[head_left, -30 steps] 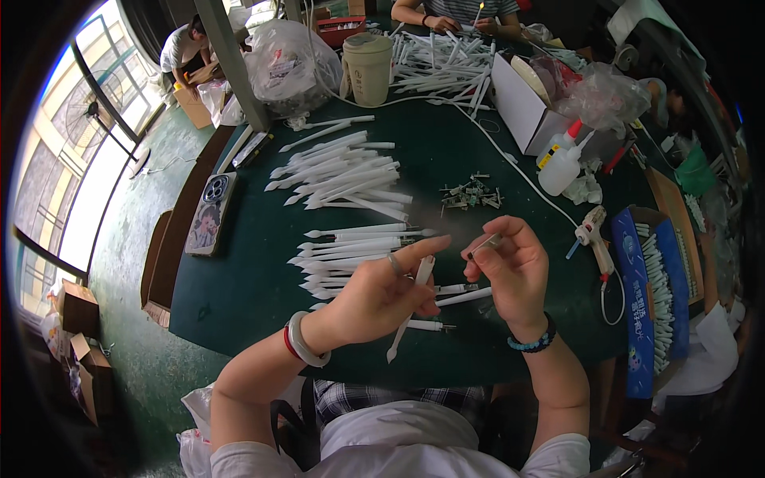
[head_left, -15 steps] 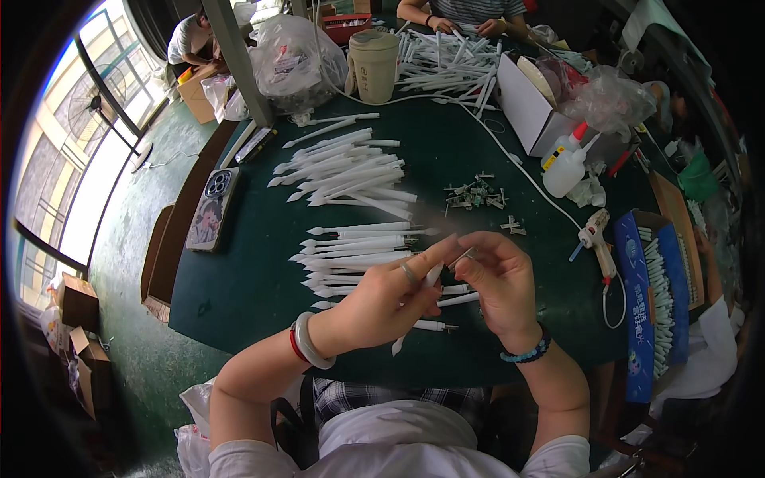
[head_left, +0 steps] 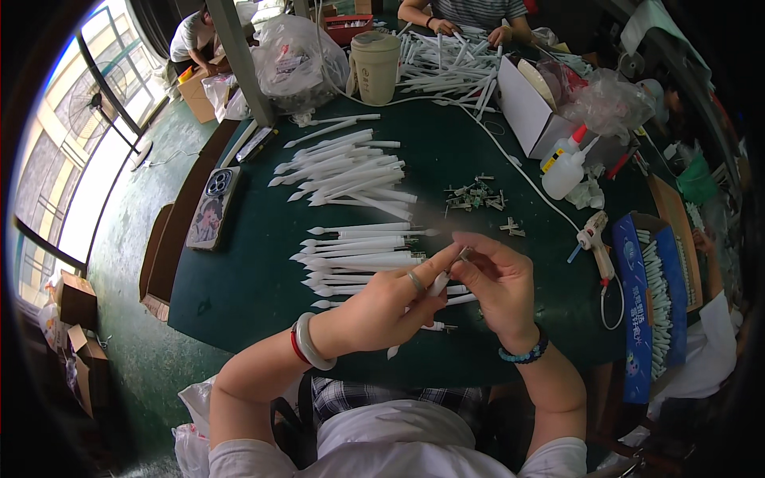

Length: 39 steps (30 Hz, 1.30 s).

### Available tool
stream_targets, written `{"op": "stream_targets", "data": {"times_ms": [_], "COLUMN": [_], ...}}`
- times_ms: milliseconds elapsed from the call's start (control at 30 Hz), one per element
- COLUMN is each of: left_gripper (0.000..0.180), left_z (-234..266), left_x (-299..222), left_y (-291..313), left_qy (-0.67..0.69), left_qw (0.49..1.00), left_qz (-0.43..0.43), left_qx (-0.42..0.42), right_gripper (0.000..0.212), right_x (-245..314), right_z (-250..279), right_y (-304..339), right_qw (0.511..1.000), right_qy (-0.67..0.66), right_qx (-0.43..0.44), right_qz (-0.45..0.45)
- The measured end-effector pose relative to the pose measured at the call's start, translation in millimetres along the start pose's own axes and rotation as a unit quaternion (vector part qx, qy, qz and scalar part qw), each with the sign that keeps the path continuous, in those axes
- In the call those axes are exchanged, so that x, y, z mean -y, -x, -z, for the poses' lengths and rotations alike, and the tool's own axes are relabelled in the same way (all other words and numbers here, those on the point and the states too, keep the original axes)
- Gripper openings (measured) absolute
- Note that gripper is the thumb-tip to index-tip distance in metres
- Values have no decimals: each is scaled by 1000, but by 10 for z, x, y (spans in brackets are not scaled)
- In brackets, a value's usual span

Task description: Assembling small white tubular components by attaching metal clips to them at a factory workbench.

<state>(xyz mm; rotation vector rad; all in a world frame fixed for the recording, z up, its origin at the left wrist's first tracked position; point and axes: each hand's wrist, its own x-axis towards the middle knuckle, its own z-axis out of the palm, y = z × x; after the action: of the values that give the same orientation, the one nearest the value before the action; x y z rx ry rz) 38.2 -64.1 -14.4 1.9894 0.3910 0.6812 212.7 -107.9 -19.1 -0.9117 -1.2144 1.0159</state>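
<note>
Holding a white tapered stick (head_left: 430, 291) in our left hand (head_left: 382, 307) at lower centre; our right hand (head_left: 498, 283) has closed in, pinching a small metal part (head_left: 464, 253) at its top end, where before it hovered apart.

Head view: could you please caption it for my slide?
Both hands, left hand and right hand, hold a white pointed tube above a green table.

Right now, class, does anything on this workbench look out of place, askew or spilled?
Nothing looks spilled or broken. The one oddity is the phone at the table's left edge, lying among work parts. The white sticks lie in loose, fanned piles rather than tidy rows. Both hands hold one stick over the table.
</note>
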Motion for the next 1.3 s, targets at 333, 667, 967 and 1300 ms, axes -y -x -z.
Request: {"op": "stream_targets", "data": {"times_ms": [333, 667, 967, 1300], "left_gripper": [62, 61, 64, 51], "left_z": [24, 20, 47, 2], "left_x": [20, -5, -43, -36], "left_y": [6, -4, 5, 14], "left_qy": [-76, -37, -47, 41], "left_qw": [996, 999, 999, 998], "left_qz": [-42, -36, 14, 40], "left_qx": [-13, -15, 19, -40], "right_gripper": [29, 29, 27, 27], "right_x": [43, 16, -14, -25], "right_z": [32, 40, 21, 8], "right_y": [-6, -5, 13, 11], "right_qw": [999, 998, 999, 999], "right_qy": [-10, -44, -41, -28], "right_qx": [31, 35, 24, 15], "right_qz": [-23, -30, -21, 12]}}
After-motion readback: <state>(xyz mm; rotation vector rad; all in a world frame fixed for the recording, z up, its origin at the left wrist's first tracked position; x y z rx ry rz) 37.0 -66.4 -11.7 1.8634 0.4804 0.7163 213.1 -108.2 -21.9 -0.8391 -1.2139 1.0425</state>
